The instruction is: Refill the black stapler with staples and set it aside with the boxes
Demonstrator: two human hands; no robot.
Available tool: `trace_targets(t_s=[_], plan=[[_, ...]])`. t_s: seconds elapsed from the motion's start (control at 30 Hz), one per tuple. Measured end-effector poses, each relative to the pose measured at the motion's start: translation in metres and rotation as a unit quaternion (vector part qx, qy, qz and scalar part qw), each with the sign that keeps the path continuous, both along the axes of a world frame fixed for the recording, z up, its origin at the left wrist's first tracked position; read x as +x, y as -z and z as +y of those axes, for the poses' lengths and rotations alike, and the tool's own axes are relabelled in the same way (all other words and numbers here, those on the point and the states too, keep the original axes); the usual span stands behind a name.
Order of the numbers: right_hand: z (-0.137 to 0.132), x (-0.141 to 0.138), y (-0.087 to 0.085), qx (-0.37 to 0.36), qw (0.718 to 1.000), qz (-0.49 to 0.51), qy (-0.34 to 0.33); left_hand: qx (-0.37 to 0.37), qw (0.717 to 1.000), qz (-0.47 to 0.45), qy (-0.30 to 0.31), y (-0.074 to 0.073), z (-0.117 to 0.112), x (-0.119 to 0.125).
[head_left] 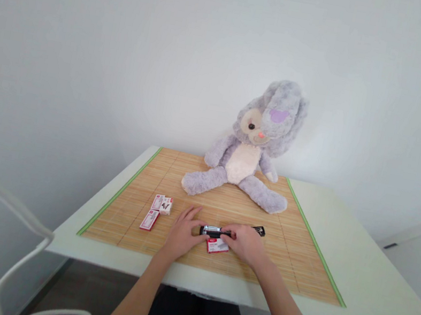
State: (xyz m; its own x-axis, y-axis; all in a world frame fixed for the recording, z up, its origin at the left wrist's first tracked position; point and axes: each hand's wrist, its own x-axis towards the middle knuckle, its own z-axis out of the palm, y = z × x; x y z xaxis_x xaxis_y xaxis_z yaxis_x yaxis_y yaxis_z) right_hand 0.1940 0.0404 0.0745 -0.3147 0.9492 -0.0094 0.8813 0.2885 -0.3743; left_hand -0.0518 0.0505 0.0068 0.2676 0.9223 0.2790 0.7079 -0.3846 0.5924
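Stapler [213,229] held between both hands over the mat [290,258]: left end pinched by left hand [184,233], right part gripped by right hand [247,244]. Red-and-white box [218,246] seen just on stapler's near side, its far edge covered. Stapler's right part hidden by right hand; black piece [260,231] beyond, its connection indiscernible

I face a floppy-eared grey plush rabbit [240,165], seated on a green-edged tan bamboo mat [289,242] over a white table [349,247].
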Motion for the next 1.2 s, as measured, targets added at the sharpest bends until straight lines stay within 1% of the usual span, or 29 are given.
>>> trace_targets(t_s=[0.1, 0.2, 0.33, 0.43, 0.53, 0.63, 0.7, 0.77, 0.8, 0.87, 0.93, 0.97, 1.0, 1.03, 1.1, 1.2], plan=[[0.000, -0.009, -0.003, -0.012, 1.000, -0.006, -0.026, -0.002, 1.000, 0.000, 0.001, -0.001, 0.000, 0.000], [0.000, -0.020, -0.003, 0.000, 0.999, 0.001, -0.035, 0.000, 1.000, 0.007, 0.001, -0.002, -0.001, 0.000], [0.000, -0.027, -0.001, 0.012, 1.000, 0.011, -0.020, 0.005, 1.000, 0.012, 0.002, -0.002, -0.001, -0.002], [0.001, -0.021, -0.001, 0.017, 0.999, 0.033, -0.004, 0.006, 1.000, 0.014, 0.003, -0.001, 0.000, -0.002], [0.006, 0.002, -0.006, 0.050, 0.995, 0.075, 0.045, 0.007, 1.000, 0.017, -0.001, -0.001, 0.000, -0.001], [0.011, 0.044, -0.009, 0.094, 0.981, 0.096, 0.138, 0.003, 1.000, 0.012, -0.004, 0.001, 0.001, 0.000], [0.011, 0.075, -0.006, 0.115, 0.968, 0.109, 0.193, -0.004, 1.000, 0.005, -0.006, 0.002, 0.001, 0.000], [0.008, 0.100, 0.002, 0.094, 0.962, 0.132, 0.219, -0.005, 1.000, 0.001, -0.007, 0.002, 0.001, -0.001], [0.006, 0.108, 0.007, 0.070, 0.962, 0.158, 0.214, -0.004, 1.000, 0.001, -0.007, 0.003, 0.001, -0.001], [0.001, 0.114, 0.017, -0.007, 0.954, 0.240, 0.179, 0.000, 1.000, 0.003, -0.006, 0.003, 0.001, -0.002], [-0.002, 0.109, 0.023, -0.082, 0.932, 0.325, 0.134, 0.002, 1.000, 0.005, -0.005, 0.003, 0.001, -0.002], [-0.002, 0.103, 0.023, -0.101, 0.922, 0.354, 0.117, 0.003, 1.000, 0.006, -0.005, 0.003, 0.001, -0.002], [-0.001, 0.095, 0.021, -0.105, 0.917, 0.371, 0.103, 0.004, 1.000, 0.007, -0.005, 0.003, 0.001, -0.002], [0.001, 0.087, 0.018, -0.095, 0.918, 0.376, 0.089, 0.004, 1.000, 0.008, -0.006, 0.003, 0.001, -0.001], [0.008, 0.070, 0.008, -0.061, 0.929, 0.361, 0.060, 0.001, 1.000, 0.008, -0.007, 0.003, 0.001, -0.001], [0.018, 0.046, -0.007, -0.026, 0.951, 0.308, 0.019, -0.009, 1.000, 0.006, -0.004, 0.003, 0.002, -0.001]])
